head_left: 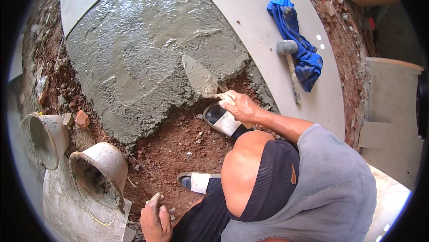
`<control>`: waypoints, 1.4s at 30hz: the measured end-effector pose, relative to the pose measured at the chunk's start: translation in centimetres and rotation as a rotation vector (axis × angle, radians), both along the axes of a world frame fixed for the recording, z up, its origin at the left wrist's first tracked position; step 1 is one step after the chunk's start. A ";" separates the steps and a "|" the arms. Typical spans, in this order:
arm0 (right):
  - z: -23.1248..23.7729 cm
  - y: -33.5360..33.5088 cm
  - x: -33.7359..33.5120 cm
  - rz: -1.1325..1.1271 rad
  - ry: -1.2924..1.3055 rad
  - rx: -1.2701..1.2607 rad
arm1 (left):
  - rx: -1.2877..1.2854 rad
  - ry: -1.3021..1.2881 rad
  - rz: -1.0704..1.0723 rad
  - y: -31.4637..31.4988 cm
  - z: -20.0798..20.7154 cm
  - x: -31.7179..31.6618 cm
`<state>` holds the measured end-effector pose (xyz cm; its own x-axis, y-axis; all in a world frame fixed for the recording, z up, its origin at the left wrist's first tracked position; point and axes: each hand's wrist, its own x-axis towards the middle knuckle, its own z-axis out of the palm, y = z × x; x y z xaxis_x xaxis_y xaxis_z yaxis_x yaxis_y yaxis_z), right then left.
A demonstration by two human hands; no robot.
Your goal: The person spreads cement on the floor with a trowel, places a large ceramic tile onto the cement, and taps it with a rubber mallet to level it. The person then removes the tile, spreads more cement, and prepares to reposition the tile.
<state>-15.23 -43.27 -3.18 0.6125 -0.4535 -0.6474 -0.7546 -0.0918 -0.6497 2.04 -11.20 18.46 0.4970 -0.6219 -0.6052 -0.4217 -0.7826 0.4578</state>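
My right hand (239, 107) is closed round the handle of a trowel. The trowel's flat blade (199, 76), smeared with mortar, lies against the near edge of a broad bed of wet grey mortar (134, 58). That bed is ragged along its near side, where reddish soil (178, 139) shows. Low in the picture, over the soil, is my left hand (156, 219). Its fingers are loosely bent, thumb apart from them, and I see nothing between them. My feet in slide sandals (225, 123) rest on the soil.
Two mortar-crusted buckets (109, 163) lie tipped at the left, one on a pale board (67, 206). On the large pale tile (250, 23) right of the mortar lie a rubber mallet (288, 48) and a bunched blue cloth (308, 61). Another tile (73, 0) adjoins at the upper left.
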 end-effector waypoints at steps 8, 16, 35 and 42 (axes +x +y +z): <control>-0.7 -5.8 6.1 -0.239 0.007 -0.126 | -0.098 0.009 0.001 1.0 0.4 -0.4; -1.9 5.6 9.7 0.515 -0.190 -0.144 | -0.102 -0.006 0.016 1.3 0.1 -0.3; -1.2 -8.1 18.4 1.369 -0.426 -1.036 | -0.151 0.037 0.095 0.4 0.5 -0.5; -1.4 -16.1 25.8 0.784 -0.031 -1.103 | -0.142 -0.039 0.037 0.2 -0.2 -0.2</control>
